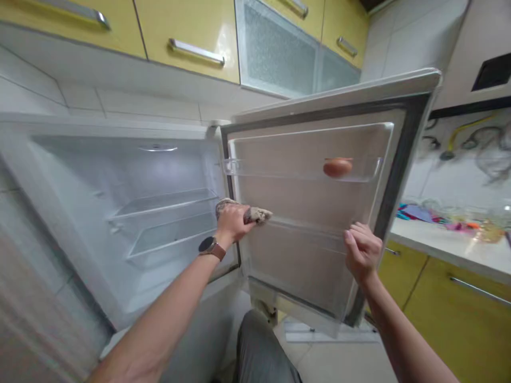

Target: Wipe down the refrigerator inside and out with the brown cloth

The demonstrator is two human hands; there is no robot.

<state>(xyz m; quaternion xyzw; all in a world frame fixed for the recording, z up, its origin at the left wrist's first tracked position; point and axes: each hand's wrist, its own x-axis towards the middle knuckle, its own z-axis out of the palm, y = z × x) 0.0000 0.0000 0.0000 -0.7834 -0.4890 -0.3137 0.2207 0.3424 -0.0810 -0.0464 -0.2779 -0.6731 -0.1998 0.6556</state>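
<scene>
A white fridge [99, 175] stands open with bare glass shelves inside. My left hand [233, 223], with a watch on the wrist, is closed on a grey-brown cloth [259, 215] and presses it against the inner side of the open fridge door [311, 250], near the hinge edge. My right hand [361, 250] is curled around the door's outer edge, fingers wrapped on it. A single brown egg [337, 167] lies in the clear upper door rack [303, 170].
Yellow wall cupboards [187, 26] and a frosted glass door hang above the fridge. At the right, a white counter [451, 244] carries colourful clutter, over yellow base cabinets [451, 308]. My knee in grey trousers [259, 351] is below the door.
</scene>
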